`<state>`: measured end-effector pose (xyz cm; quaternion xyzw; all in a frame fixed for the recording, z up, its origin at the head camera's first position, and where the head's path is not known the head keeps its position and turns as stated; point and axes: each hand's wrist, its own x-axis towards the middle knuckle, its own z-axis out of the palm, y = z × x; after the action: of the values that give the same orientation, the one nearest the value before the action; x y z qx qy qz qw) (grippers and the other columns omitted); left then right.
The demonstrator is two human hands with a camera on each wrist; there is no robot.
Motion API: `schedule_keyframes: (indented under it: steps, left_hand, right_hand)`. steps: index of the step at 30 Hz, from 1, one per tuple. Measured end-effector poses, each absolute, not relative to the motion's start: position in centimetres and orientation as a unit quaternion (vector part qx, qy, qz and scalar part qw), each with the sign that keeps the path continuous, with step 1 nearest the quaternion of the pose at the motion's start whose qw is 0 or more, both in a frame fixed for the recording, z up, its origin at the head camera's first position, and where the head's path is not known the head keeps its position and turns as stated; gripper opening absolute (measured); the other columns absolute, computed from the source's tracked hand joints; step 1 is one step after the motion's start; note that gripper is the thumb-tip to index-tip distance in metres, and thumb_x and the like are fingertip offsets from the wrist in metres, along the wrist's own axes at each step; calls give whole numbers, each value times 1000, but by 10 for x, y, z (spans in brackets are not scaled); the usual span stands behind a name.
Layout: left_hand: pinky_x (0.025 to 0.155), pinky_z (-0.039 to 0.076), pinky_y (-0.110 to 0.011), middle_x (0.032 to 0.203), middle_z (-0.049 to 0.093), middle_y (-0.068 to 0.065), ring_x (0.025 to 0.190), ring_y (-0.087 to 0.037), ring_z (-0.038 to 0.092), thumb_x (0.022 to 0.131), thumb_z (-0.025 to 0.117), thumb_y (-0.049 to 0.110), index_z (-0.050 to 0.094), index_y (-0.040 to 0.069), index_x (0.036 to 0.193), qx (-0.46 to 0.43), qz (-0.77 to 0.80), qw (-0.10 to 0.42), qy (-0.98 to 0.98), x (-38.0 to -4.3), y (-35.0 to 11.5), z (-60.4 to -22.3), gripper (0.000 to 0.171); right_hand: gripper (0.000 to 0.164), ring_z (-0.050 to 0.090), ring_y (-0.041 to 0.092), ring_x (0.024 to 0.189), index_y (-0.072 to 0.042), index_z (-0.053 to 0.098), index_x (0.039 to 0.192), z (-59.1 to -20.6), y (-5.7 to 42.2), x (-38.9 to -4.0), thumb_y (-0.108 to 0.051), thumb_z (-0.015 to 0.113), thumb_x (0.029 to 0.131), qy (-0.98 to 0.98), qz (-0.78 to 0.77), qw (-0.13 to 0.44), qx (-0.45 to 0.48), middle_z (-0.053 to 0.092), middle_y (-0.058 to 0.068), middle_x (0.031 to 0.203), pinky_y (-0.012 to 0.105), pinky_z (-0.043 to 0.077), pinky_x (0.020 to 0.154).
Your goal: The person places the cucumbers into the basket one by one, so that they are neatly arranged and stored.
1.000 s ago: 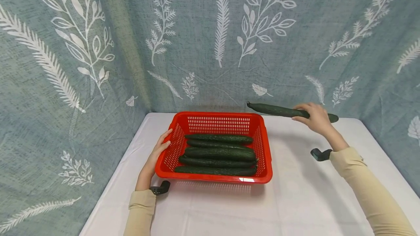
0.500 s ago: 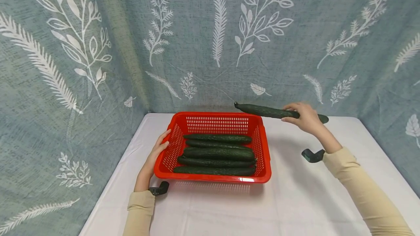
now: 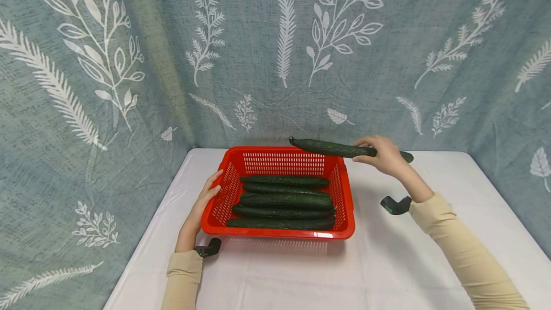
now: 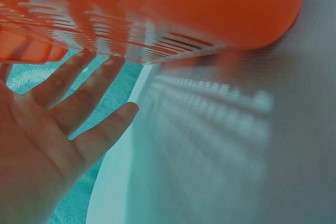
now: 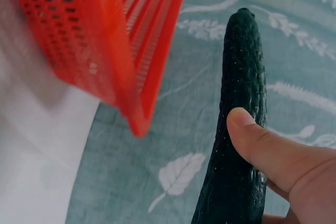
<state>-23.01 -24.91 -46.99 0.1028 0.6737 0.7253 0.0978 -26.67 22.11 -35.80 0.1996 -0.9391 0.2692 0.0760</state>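
A red perforated plastic basket [image 3: 279, 233] holds several dark green cucumbers [image 3: 284, 201] lying side by side. My left hand [image 3: 202, 204] is at the basket's left side. In the left wrist view that hand [image 4: 58, 124] has its fingers spread and fairly straight, the fingertips right at the slotted wall. My right hand [image 3: 383, 156] grips another long cucumber [image 3: 329, 148] toward its right part, raised over the basket's back right corner. Seen from the right wrist, the thumb [image 5: 257, 137] presses along this cucumber [image 5: 244, 72], and the other fingers are mostly hidden behind it.
The basket stands on a table with a white cloth [image 3: 301, 276]. Behind and at the left hangs a blue-green curtain [image 3: 258, 61] with white leaf prints, close to the table's back edge. A black camera mount [image 3: 395, 205] sticks out from the right wrist, another [image 3: 208, 248] from the left.
My right hand has carried its cucumber leftward, from beyond the basket's right side to over its back right corner. The left hand and the basket's cucumbers look the same.
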Motion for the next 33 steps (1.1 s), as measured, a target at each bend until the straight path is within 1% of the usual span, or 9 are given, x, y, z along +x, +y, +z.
schedule_keyframes:
  steps: [7,12,18,23,27,33]
  left_hand:
    - [87,48,-31,147,18,-15,118,-29,39,101,31,27,12,22,149,103,723,98,676,-230,-250,-469,52]
    - [87,48,-30,146,19,-15,117,-29,40,101,31,26,12,21,149,105,725,97,673,-230,-250,-470,52]
    - [87,48,-31,147,17,-16,119,-31,37,100,31,26,12,21,149,108,721,95,678,-231,-249,-471,52]
    - [87,47,-30,148,17,-15,120,-31,37,101,31,26,12,21,149,104,719,94,681,-232,-249,-471,52]
    - [88,47,-30,148,17,-15,120,-30,36,101,31,26,11,21,149,107,721,97,678,-231,-249,-471,52]
    - [87,47,-30,146,19,-15,117,-29,39,101,31,26,12,21,149,106,723,97,676,-231,-250,-471,52]
  right_hand:
    - [36,54,37,99,-6,64,112,-356,205,-262,-21,72,80,-939,271,84,196,61,21,109,56,41,83]
    - [36,55,36,99,-8,66,111,-357,194,-258,-24,73,79,-938,271,90,195,62,19,109,55,42,81]
    - [36,56,34,97,-10,67,109,-360,181,-254,-26,74,78,-935,279,96,195,64,17,105,52,43,79]
    - [35,57,33,97,-10,68,108,-362,169,-249,-25,75,77,-930,291,94,202,65,15,104,50,44,80]
    - [35,57,32,97,-12,68,108,-362,159,-246,-26,75,77,-932,286,91,205,65,14,105,49,45,77]
    - [36,57,30,95,-14,68,109,-363,143,-244,-27,75,76,-930,286,80,215,64,12,103,48,46,75]
